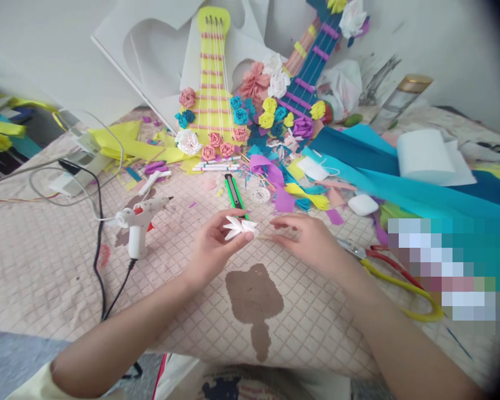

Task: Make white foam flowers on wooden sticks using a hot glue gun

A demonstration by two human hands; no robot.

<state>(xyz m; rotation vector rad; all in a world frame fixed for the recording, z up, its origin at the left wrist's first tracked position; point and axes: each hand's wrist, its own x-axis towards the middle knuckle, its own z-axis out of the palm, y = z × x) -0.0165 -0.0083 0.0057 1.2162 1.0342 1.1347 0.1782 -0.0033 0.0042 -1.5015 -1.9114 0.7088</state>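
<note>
A small white paper flower (240,228) with pointed petals is pinched between the thumb and fingers of my left hand (216,241). Just to its right is my right hand (304,239), its thumb and fingertips turned toward the flower with a gap between them. A thin pale strip or stick shows faintly between the flower and the right fingertips; I cannot make out what it is. Behind my left fingers lies a green and black utility knife (234,194), its lower end partly hidden. Beside my right wrist rest scissors (394,269) with red and yellow handles.
A white hot glue gun (139,225) with a black cord stands at left. Yellow (212,83) and blue (312,66) paper guitars with paper flowers lean at the back. Paper scraps (283,189), a white paper roll (425,155) and teal sheets (383,175) lie right.
</note>
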